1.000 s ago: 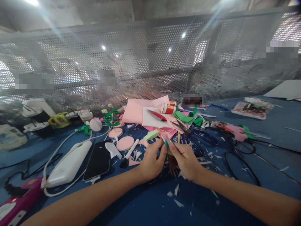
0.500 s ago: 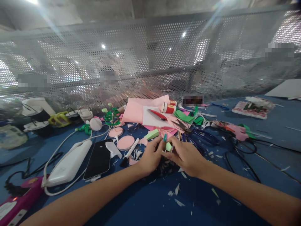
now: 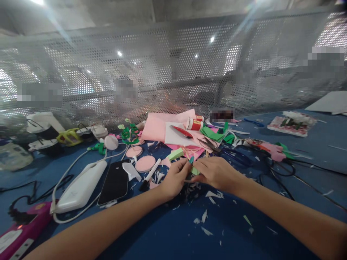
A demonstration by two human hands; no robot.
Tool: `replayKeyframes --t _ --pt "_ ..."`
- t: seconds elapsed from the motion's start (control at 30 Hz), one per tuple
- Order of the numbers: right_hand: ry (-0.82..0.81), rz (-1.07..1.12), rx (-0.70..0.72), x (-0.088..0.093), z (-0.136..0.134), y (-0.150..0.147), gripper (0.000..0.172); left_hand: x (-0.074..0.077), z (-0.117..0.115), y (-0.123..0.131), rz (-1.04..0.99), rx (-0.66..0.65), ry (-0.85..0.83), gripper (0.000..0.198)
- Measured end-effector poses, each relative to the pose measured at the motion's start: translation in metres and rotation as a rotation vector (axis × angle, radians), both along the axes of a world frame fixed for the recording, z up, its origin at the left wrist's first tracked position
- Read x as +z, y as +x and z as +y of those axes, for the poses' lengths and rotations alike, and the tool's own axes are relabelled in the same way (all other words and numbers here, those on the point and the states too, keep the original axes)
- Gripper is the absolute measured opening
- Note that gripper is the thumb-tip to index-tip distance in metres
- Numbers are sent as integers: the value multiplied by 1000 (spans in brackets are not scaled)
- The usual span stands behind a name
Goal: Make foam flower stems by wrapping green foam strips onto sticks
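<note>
Over the middle of the blue table, my left hand and my right hand meet at their fingertips. Between them is a small piece of light green paper, partly covered by the fingers. My left thumb and fingers pinch its left side; the right fingers close on the other side. Just beyond my left hand lies a light green paper strip. Scissors with dark blades and blue handles rest behind my right hand. A pink disc and a black-and-white marker-like stick lie left of my hands.
Pink paper sheets, a red cutter and a red-and-white roll lie behind. To the left are a phone, a white power bank and a magenta power strip with cables. Paper scraps litter the table.
My right hand has turned and shifted slightly, its fingers now closing further over the light green paper. My left hand stays almost in place.
</note>
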State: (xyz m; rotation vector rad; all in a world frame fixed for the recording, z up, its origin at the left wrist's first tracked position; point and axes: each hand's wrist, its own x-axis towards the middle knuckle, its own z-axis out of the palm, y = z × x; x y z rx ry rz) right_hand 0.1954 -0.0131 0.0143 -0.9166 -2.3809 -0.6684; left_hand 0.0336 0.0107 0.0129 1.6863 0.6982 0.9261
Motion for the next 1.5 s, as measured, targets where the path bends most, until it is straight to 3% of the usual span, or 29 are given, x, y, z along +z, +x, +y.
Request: replayKeyframes --t 0.2,0.4,0.6,0.87,1.17,1.33,1.5 --pt "-7 23 8 -2 1 -1 37 -4 0 -2 4 -23 61 35" --pt "166 49 69 4 -3 -1 34 -3 -1 -4 90 -46 175 34" --pt "278 84 51 5 -6 0 32 -2 -2 -4 130 -55 200 33" --pt "307 123 59 4 -6 2 33 -2 -2 -3 133 -61 188 32" --pt "251 147 43 1 -5 2 32 -4 -2 -3 95 -43 185 34" --pt "52 177 107 2 -1 3 34 -4 -2 -4 91 16 215 34" --pt "-129 264 105 1 2 8 47 -2 -3 -5 110 60 218 32"
